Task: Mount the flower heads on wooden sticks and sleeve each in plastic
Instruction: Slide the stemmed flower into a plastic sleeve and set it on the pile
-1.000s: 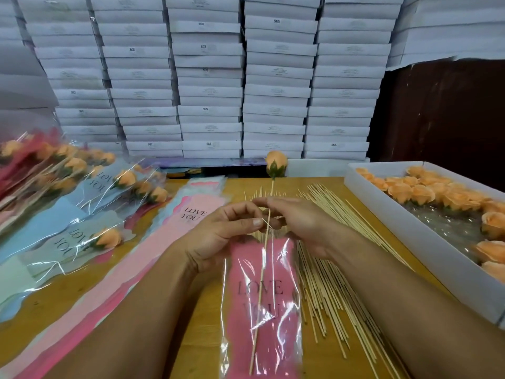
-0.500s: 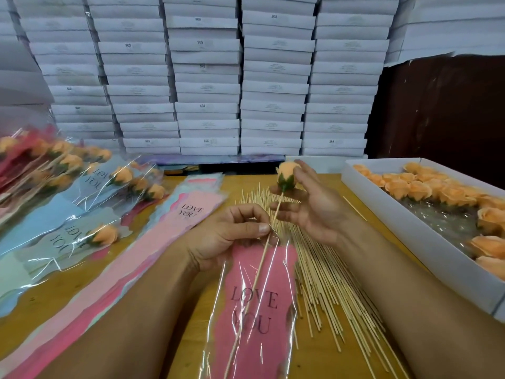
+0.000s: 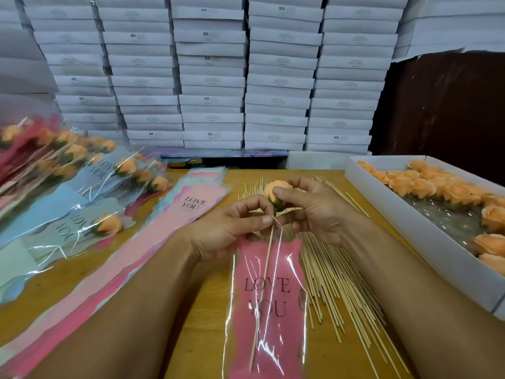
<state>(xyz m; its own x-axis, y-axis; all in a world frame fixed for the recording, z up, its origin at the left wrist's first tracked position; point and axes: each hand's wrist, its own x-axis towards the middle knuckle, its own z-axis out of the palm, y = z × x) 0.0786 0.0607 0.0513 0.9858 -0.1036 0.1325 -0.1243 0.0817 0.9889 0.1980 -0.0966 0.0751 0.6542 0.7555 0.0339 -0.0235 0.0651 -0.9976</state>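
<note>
An orange flower head (image 3: 275, 189) with a green base sits atop a wooden stick (image 3: 263, 283). My right hand (image 3: 308, 209) grips the flower head between thumb and fingers. The stick runs down inside a pink plastic sleeve (image 3: 269, 305) printed "LOVE YOU", lying on the wooden table (image 3: 207, 310). My left hand (image 3: 232, 225) pinches the sleeve's top edge at the stick, just below the flower. The flower head is still above the sleeve's mouth.
Loose wooden sticks (image 3: 336, 272) lie fanned out to the right of the sleeve. A white box (image 3: 420, 228) of orange flower heads (image 3: 426, 186) stands at the right. Empty sleeves (image 3: 175, 214) and finished sleeved flowers (image 3: 82, 170) lie at the left. Stacked white boxes (image 3: 213, 77) fill the back.
The flower on its stick has slid further down into the sleeve. My right hand moved from the stick up onto the flower head and now grips it.
</note>
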